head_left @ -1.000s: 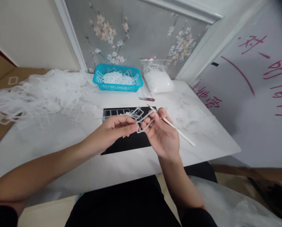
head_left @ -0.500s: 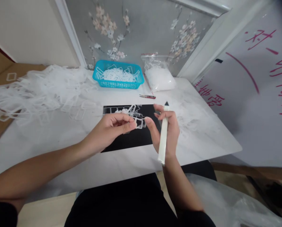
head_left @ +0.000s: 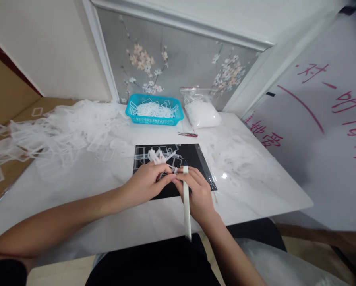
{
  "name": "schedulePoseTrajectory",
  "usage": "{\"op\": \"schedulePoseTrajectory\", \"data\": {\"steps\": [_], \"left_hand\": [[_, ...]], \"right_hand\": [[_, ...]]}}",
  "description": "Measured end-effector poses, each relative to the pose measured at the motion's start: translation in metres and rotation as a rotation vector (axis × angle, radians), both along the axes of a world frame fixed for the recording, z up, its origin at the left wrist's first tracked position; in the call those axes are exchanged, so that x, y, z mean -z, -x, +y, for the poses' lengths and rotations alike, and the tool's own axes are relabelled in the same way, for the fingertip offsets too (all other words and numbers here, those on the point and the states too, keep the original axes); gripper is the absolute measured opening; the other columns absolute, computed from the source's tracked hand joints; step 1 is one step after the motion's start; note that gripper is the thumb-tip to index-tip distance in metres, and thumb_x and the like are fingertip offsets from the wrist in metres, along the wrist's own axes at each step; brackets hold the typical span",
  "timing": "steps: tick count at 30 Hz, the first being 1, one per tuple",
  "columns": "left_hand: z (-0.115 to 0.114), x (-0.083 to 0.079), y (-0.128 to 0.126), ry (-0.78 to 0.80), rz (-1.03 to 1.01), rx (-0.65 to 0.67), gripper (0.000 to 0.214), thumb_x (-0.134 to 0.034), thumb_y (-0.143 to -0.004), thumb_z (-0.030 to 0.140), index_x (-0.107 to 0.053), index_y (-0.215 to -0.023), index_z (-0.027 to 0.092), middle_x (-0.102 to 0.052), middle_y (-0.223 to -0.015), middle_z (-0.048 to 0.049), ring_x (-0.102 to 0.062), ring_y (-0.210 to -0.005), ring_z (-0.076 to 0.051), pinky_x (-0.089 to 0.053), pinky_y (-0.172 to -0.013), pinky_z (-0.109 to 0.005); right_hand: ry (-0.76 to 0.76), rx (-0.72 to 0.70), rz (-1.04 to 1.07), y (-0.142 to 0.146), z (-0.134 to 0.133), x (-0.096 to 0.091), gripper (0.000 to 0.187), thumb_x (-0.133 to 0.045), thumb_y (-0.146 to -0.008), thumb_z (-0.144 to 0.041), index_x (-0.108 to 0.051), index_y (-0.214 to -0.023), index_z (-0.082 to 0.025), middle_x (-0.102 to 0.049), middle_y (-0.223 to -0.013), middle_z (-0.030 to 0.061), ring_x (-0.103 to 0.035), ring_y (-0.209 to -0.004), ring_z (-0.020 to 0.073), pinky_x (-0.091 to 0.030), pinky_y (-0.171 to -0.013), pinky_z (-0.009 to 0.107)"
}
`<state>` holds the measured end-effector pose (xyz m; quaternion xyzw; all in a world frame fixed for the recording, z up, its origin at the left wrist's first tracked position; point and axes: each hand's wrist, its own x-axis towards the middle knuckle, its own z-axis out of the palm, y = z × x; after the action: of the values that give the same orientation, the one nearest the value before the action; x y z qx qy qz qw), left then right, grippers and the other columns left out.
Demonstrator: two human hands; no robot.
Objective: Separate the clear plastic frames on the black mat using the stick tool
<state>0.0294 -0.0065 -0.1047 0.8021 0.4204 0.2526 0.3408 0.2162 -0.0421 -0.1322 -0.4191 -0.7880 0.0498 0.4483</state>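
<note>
My left hand (head_left: 146, 180) is closed on a small bunch of translucent white plastic frames (head_left: 157, 157), which fan out beyond its fingers. Beside it, my right hand (head_left: 197, 190) has a long white stick-like tool with a dark pointed tip (head_left: 186, 206) lodged between its fingers. The fingertips of both hands meet at the edge of the bunch, and the small part pinched there is mostly covered. Beneath the hands lies a black mat (head_left: 200, 167) with several thin rectangular frames (head_left: 140, 151) on its left part.
A large heap of white frames (head_left: 76, 127) spreads over the table's left side. Behind the mat stand a blue basket (head_left: 154, 120) of white pieces and a clear bag (head_left: 202, 113) of white bits. Red-handled thread snips (head_left: 188, 135) lie before them. A whiteboard (head_left: 315, 159) leans at right.
My right hand has moved left and turned over, and its fingertips now meet those of my left hand. The white tool moved with it. The camera view has tilted upward.
</note>
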Motion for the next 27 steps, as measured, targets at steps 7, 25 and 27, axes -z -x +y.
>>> {"op": "schedulePoseTrajectory", "data": {"steps": [7,25,27], "left_hand": [[-0.005,0.000,0.002,-0.127,0.064,0.117,0.026,-0.037,-0.103,0.032,-0.058,-0.094,0.018,-0.065,-0.087,-0.0020,-0.059,-0.077,-0.015,-0.041,-0.072,-0.029],[-0.009,-0.017,0.009,-0.311,0.061,0.121,0.013,-0.047,-0.087,0.018,-0.055,-0.078,0.019,-0.057,-0.069,0.0038,-0.045,-0.055,-0.008,-0.033,-0.055,-0.021],[0.000,-0.020,0.016,-0.382,0.098,0.053,0.011,-0.048,-0.086,0.019,-0.056,-0.078,0.019,-0.056,-0.068,0.0035,-0.046,-0.056,-0.009,-0.034,-0.058,-0.022]], "right_hand": [[0.062,-0.011,-0.029,-0.001,-0.007,-0.003,0.010,-0.063,-0.091,-0.014,-0.067,-0.099,-0.019,-0.072,-0.101,0.0086,-0.063,-0.102,0.0235,-0.057,-0.091,0.042],[0.083,-0.126,0.134,0.000,-0.019,-0.019,0.018,-0.057,-0.088,-0.006,-0.063,-0.095,-0.022,-0.072,-0.103,0.0086,-0.068,-0.103,0.0220,-0.058,-0.088,0.040],[0.110,-0.120,0.199,-0.001,-0.022,-0.022,0.018,-0.057,-0.088,-0.006,-0.063,-0.093,-0.022,-0.073,-0.104,0.0078,-0.069,-0.103,0.0218,-0.058,-0.088,0.039]]}}
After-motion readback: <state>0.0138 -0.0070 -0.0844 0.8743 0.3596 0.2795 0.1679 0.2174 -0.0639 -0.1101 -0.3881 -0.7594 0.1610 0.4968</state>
